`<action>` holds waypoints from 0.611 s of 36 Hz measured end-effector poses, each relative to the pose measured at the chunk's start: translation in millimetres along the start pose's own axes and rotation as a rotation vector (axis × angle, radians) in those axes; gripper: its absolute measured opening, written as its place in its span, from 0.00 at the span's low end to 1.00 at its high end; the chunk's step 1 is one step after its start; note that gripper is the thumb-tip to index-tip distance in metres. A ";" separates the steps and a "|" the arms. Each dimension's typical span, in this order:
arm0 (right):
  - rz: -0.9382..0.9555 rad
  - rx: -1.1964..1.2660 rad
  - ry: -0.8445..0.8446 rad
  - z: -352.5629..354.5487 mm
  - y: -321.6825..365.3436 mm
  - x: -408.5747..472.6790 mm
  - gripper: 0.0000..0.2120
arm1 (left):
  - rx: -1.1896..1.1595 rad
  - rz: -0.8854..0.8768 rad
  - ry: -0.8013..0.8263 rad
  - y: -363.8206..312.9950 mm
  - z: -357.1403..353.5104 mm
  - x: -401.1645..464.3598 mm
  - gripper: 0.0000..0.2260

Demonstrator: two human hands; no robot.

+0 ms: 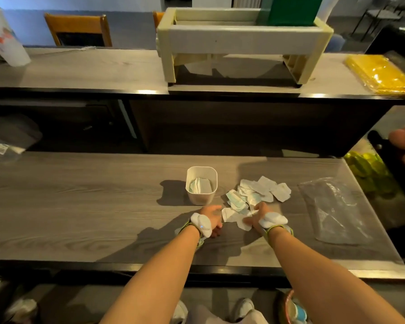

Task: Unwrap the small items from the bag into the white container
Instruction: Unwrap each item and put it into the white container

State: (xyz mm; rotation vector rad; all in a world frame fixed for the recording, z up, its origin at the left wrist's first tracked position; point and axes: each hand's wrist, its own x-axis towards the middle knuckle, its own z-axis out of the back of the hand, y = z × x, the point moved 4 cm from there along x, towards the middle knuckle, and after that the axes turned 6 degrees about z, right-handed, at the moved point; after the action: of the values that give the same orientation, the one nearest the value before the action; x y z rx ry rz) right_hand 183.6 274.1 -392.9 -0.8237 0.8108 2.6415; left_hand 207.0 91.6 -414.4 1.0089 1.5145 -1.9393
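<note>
White container (201, 185) sits just beyond left hand (211, 216), one item inside, close for drops. Right hand (257, 217) pinches a wrapper (234, 216) from the pile (258, 190), likely to tear it; left hand's fingers curl, grip unclear. Bag (334, 211) lies right on tabletop (80, 195).

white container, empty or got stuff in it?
Not empty. The upright white container holds a pale folded item, and its walls rise well above that.
</note>
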 end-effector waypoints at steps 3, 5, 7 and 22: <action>0.046 -0.040 -0.003 -9.9 2.0 0.0 0.32 | 0.258 -0.158 -0.088 -14.8 -15.2 -2.3 0.17; 0.078 -0.083 -0.013 -11.6 1.8 -1.0 0.31 | 0.364 -0.208 -0.118 -19.4 -23.3 2.4 0.16; 0.104 -0.118 -0.016 -14.5 2.9 -1.4 0.31 | 0.395 -0.201 -0.162 -18.1 -24.7 8.9 0.17; 0.063 -0.102 -0.031 -21.8 -6.6 12.7 0.38 | 0.733 -0.059 -0.230 -19.7 -28.7 33.9 0.08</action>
State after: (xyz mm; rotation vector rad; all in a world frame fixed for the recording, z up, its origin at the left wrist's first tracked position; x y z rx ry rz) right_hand 185.6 267.8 -418.1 -0.7921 0.7106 2.7633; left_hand 178.9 126.9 -432.3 0.9623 0.7060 -2.6189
